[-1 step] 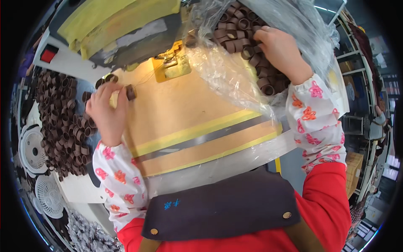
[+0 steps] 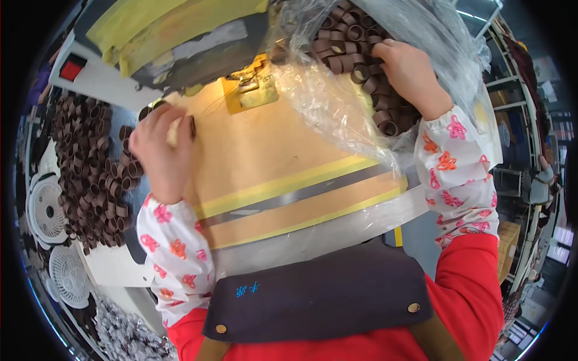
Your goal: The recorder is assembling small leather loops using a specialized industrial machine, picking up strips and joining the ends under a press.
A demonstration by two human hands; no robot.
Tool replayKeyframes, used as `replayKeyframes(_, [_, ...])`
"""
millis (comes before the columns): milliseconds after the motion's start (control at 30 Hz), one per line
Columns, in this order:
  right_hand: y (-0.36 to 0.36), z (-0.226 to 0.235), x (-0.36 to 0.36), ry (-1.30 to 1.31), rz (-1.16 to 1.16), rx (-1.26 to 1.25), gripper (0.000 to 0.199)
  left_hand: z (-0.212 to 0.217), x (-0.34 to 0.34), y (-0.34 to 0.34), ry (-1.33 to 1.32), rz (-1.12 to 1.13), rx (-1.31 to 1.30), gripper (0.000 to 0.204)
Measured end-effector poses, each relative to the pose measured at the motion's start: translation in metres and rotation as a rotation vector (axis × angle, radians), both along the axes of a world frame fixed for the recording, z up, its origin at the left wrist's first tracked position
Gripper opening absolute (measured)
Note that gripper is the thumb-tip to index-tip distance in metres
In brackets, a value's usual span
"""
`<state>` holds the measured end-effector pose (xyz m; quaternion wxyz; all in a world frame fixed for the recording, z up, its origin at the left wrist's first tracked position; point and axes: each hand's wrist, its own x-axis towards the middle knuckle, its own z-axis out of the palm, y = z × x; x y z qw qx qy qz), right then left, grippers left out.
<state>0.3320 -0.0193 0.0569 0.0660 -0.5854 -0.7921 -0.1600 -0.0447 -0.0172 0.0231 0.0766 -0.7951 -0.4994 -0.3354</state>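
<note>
On the dark apron (image 2: 319, 310) we see a short blue inscription (image 2: 247, 290), set between two metal snaps. We note the machine head (image 2: 186, 51), partly covered in yellow, overhanging the tan worktop (image 2: 265, 144) and a gold-coloured plate (image 2: 253, 99). Clear plastic (image 2: 337, 114) spreads over the worktop's right part and surrounds a pile of brown rings (image 2: 355, 33). Over this pile we observe the right hand (image 2: 412, 78), its fingers curled down among the rings; we cannot tell whether they grip one. The left hand (image 2: 161, 153) is bent, thumb toward the fingers, with a single brown ring (image 2: 192, 127) just beside it; its grip we cannot determine. Further left we find a larger ring heap (image 2: 90, 174) and white slatted round objects (image 2: 48, 210).
</note>
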Motion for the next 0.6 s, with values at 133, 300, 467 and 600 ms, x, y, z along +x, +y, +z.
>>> replayKeyframes(133, [0.004,-0.001,0.002,0.066,0.022,-0.048,0.015,-0.019,0.054,0.0,-0.01,-0.189,-0.117,0.029])
replayKeyframes(300, [-0.004,0.001,-0.075,1.036,0.308,-0.362,0.024,-0.036,0.069,0.012,-0.055,-0.067,-0.231,0.029])
replayKeyframes(467, [0.017,-0.043,-0.128,1.247,0.285,-0.62,0.023,-0.033,0.066,0.019,-0.125,0.003,-0.264,0.021])
replayKeyframes(600, [0.026,-0.068,-0.137,1.46,0.275,-0.625,0.02,-0.038,0.056,0.02,-0.561,-0.172,-0.551,0.022])
